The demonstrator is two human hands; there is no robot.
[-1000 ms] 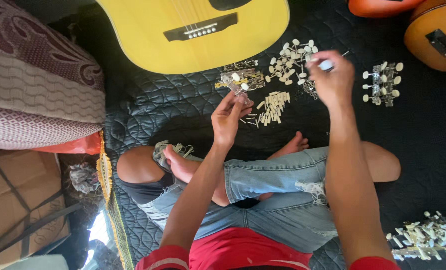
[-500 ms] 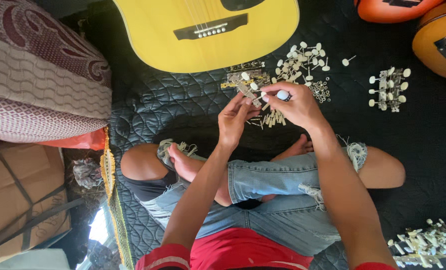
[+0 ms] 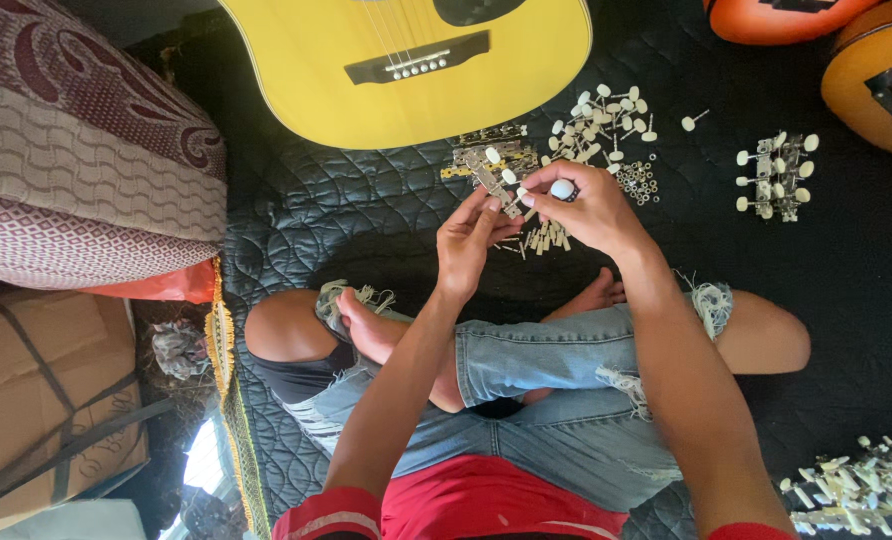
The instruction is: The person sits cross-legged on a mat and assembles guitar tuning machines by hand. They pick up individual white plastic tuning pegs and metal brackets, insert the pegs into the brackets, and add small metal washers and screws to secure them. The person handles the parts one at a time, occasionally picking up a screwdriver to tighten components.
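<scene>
I sit cross-legged on a black quilted mat [image 3: 346,220]. My left hand [image 3: 471,240] pinches a metal tuner plate [image 3: 496,182] with white knobs, held above the mat. My right hand [image 3: 588,208] is closed on a single tuning peg with a white button [image 3: 562,189], its tip against that plate. The two hands touch in front of my knees. Just beyond them lie a pile of loose white-knobbed pegs [image 3: 601,125], a few brass tuner plates [image 3: 488,148] and a small heap of washers [image 3: 636,180].
A yellow acoustic guitar [image 3: 366,50] lies at the top. Orange guitar bodies [image 3: 881,70] sit top right. Assembled tuner sets lie at right [image 3: 776,175] and bottom right [image 3: 851,495]. Patterned cushions [image 3: 76,170] and a cardboard box [image 3: 46,400] stand at left.
My right hand came back from the pile of pegs at the right with one peg and met my left hand at the tuner plate. The view shifted slightly downward.
</scene>
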